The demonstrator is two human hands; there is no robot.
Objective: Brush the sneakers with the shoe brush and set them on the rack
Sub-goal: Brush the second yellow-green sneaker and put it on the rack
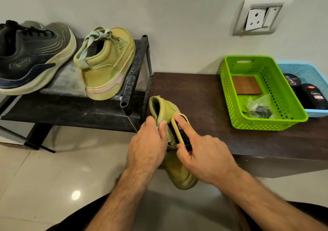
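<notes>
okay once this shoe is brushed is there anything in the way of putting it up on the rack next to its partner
Nothing visible blocks the path from the held sneaker up to the rack. But the top shelf looks full: the matching sneaker and the dark sneaker cover most of it, with only a narrow gap between them.

Plain off-white wall (168, 9) behind, socket plate (260, 16) set in it upper right, cover sitting crooked. Glossy pale tile floor (44, 174) with grout lines and one bright light glare lower left. Dark brown counter (195, 92) runs along the wall on the right.
</notes>
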